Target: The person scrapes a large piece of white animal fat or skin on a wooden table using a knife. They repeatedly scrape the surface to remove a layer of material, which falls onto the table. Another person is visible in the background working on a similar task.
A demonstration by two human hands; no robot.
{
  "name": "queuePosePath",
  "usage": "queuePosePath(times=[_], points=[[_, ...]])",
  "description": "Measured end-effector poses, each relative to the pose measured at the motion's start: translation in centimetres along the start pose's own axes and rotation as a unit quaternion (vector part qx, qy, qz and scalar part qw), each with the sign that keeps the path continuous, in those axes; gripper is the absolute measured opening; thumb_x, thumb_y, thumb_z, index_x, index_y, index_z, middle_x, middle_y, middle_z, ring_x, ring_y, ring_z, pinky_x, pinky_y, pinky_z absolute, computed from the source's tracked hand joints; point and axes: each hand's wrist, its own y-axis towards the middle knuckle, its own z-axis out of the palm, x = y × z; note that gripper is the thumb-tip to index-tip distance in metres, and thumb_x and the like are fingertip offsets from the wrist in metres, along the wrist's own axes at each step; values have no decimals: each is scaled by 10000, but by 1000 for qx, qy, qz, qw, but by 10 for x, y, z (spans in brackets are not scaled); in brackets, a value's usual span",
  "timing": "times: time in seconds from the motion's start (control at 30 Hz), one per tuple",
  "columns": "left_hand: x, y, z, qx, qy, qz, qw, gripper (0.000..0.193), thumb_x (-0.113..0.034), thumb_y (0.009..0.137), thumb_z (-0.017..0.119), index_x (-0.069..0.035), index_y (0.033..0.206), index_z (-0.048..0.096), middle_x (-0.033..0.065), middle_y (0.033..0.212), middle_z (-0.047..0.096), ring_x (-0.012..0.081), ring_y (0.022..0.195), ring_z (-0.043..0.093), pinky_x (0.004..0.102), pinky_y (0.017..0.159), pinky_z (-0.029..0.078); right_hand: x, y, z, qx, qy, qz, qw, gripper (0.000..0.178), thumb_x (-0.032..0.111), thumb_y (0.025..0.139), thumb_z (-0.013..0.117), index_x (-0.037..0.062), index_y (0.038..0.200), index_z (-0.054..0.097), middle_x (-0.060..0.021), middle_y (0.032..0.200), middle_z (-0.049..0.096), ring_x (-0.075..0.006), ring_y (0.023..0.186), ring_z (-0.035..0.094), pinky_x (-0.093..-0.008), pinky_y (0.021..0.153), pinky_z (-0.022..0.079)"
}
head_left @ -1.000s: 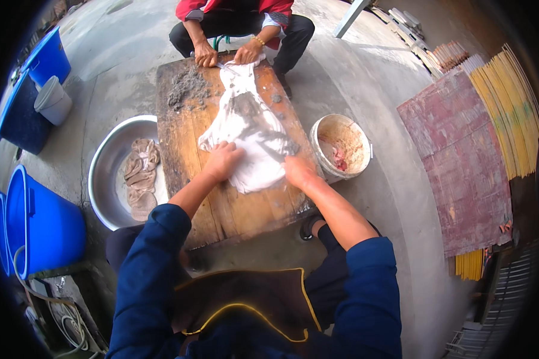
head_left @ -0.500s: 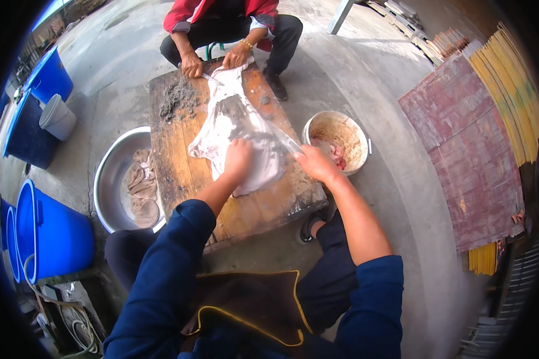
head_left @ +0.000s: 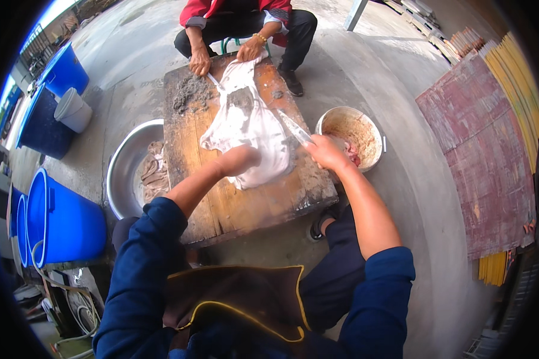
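Observation:
A large, pale wet piece that looks like tripe (head_left: pixel 254 131) lies spread over a wooden board (head_left: pixel 188 173), with a grey patch on its far part. My left hand (head_left: pixel 242 160) is at its near left part; blur and the turned wrist hide the fingers. My right hand (head_left: pixel 327 153) is closed round the handle of a knife (head_left: pixel 294 128), whose blade points far left beside the tripe's right edge. Across the board, a co-worker's right hand (head_left: pixel 250 50) grips the far end of the tripe. That person's left-side hand (head_left: pixel 200 62) is at a thin whitish strip.
Grey scrapings (head_left: pixel 191 94) lie on the board's far left. Left of the board stands a metal basin (head_left: pixel 115 179) with brownish folded pieces; right of it, a white bucket (head_left: pixel 365 122) holding reddish scraps. Blue tubs (head_left: pixel 75 221) stand further left, and reddish panels (head_left: pixel 479 149) at right.
The view has shifted, so the board sits further right and higher. My left hand has moved slightly nearer and left on the tripe. The knife's blade now shows more of its flat side.

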Motion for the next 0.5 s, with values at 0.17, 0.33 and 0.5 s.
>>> queuePosePath(times=[0.17, 0.33, 0.5], points=[[-9, -5, 37, -277, 127, -126, 944, 162, -219, 868, 712, -87, 949, 665, 114, 1005, 626, 351, 1027, 576, 446, 859, 484, -20, 15, 12, -10, -72, 0, 997, 323, 296, 989, 547, 9, 1090, 657, -235, 1038, 699, -412, 1007, 663, -472, 876, 502], [-34, 2, 55, -292, 163, -255, 907, 309, -286, 807, 736, -133, 1074, 704, 100, 1125, 605, 318, 1107, 540, 487, 921, 423, -2, 25, 30, -50, -31, -39, 997, 397, 352, 898, 654, 1, 1082, 671, -245, 1048, 705, -403, 1024, 672, -462, 896, 508], [-42, 8, 59, -262, 192, -180, 929, 288, -181, 871, 601, -180, 1143, 699, 88, 1190, 584, 295, 1187, 519, 481, 1005, 380, 22, 109, 65, -111, 60, 4, 992, 470, 299, 696, 762, -31, 1023, 690, -260, 1034, 712, -407, 1000, 688, -453, 868, 537]])
